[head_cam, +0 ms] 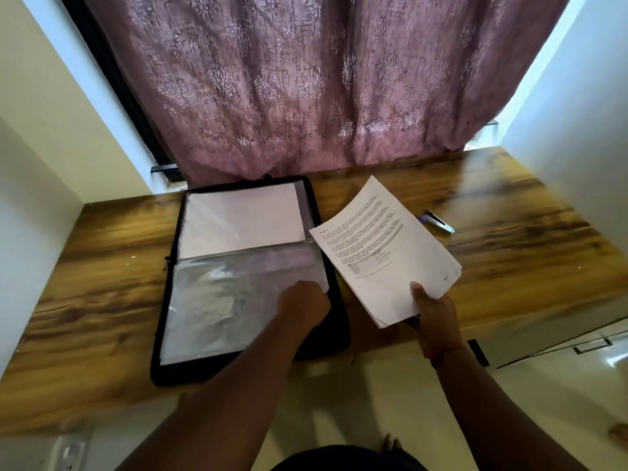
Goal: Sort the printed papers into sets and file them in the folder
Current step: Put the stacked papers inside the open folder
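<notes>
Head view: black folder [334,321] lies open on the wooden desk [509,239]; a blank sheet [243,220] sits in its upper sleeve. Left hand [303,305] pinches the lower clear sleeve [217,300]. Right hand [433,316] grips the printed papers [384,246] beside the folder.

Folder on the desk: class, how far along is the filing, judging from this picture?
Done: the folder lies open, and its far sleeve already holds white sheets. In hand: the left hand is at the edge of the near plastic sleeve, which looks empty, while the right hand holds a printed set. Left: sliding that set in.
</notes>
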Demonstrator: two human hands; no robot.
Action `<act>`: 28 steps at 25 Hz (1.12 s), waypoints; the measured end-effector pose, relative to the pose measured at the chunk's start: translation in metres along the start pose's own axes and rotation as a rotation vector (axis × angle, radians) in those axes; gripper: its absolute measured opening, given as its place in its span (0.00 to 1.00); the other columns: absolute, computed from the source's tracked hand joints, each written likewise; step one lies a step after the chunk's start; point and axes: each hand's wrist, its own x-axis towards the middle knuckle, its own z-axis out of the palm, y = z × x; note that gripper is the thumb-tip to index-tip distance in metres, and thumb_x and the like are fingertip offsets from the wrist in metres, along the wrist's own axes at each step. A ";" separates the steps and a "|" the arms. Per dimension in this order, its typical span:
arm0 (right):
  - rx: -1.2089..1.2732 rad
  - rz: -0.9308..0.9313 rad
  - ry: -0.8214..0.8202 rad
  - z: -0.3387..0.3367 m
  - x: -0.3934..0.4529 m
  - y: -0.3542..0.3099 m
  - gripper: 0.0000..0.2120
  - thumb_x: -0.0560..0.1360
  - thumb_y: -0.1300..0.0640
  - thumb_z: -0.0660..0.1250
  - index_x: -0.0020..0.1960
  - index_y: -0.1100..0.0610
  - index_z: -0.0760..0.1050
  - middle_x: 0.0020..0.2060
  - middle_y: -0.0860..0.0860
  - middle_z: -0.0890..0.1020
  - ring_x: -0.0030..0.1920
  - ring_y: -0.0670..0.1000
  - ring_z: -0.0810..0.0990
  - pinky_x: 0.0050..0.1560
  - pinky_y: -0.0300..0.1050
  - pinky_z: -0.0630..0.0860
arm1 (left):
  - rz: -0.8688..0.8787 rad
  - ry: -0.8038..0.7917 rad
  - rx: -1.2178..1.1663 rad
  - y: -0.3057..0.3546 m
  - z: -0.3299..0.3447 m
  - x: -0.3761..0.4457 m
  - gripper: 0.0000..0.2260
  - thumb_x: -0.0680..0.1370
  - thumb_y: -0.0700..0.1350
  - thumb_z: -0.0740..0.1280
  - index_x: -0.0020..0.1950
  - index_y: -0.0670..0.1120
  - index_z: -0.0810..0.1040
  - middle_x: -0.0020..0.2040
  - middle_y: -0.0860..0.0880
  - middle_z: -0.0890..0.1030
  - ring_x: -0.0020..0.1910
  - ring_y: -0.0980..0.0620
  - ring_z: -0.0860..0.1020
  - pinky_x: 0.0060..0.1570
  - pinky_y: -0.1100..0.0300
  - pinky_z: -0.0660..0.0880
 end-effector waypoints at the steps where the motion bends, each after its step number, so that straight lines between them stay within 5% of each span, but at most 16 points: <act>1: -0.007 -0.002 -0.005 -0.004 0.000 -0.001 0.17 0.79 0.54 0.67 0.67 0.53 0.72 0.58 0.54 0.81 0.56 0.57 0.82 0.52 0.62 0.81 | -0.018 -0.050 -0.023 0.000 0.000 0.001 0.12 0.78 0.47 0.63 0.54 0.41 0.80 0.50 0.44 0.81 0.49 0.44 0.80 0.42 0.58 0.72; 7: -0.029 0.008 -0.087 -0.018 0.013 -0.013 0.17 0.79 0.55 0.66 0.67 0.54 0.71 0.56 0.53 0.81 0.55 0.57 0.82 0.47 0.56 0.83 | -0.026 -0.131 0.046 0.000 0.000 0.009 0.15 0.77 0.47 0.68 0.61 0.42 0.77 0.58 0.43 0.80 0.56 0.44 0.79 0.46 0.57 0.73; 12: -0.058 0.034 -0.183 -0.031 0.021 -0.022 0.16 0.80 0.53 0.65 0.67 0.53 0.70 0.54 0.54 0.81 0.53 0.57 0.82 0.42 0.50 0.83 | -0.177 0.128 -0.185 0.002 0.009 -0.004 0.12 0.79 0.46 0.60 0.56 0.41 0.78 0.57 0.41 0.80 0.55 0.40 0.78 0.47 0.56 0.72; 18: -0.070 0.049 -0.219 -0.060 0.028 -0.020 0.08 0.78 0.48 0.66 0.57 0.42 0.72 0.54 0.56 0.81 0.54 0.60 0.82 0.52 0.67 0.79 | -0.355 0.331 -0.348 0.012 0.026 -0.018 0.08 0.80 0.45 0.59 0.53 0.41 0.73 0.51 0.41 0.79 0.49 0.41 0.78 0.48 0.51 0.76; 23: -0.082 0.010 -0.336 -0.084 0.037 -0.027 0.37 0.52 0.27 0.76 0.56 0.40 0.75 0.54 0.53 0.82 0.54 0.59 0.82 0.49 0.66 0.80 | -0.452 0.464 -0.479 0.035 0.036 -0.023 0.08 0.81 0.44 0.59 0.54 0.40 0.72 0.48 0.42 0.78 0.48 0.40 0.79 0.40 0.54 0.71; 28: -0.156 -0.003 -0.399 -0.095 0.046 -0.035 0.44 0.49 0.25 0.75 0.59 0.46 0.74 0.53 0.55 0.82 0.52 0.59 0.82 0.49 0.66 0.80 | -0.484 0.561 -0.419 0.043 0.041 -0.023 0.11 0.83 0.46 0.57 0.56 0.40 0.73 0.49 0.42 0.79 0.48 0.41 0.80 0.40 0.55 0.68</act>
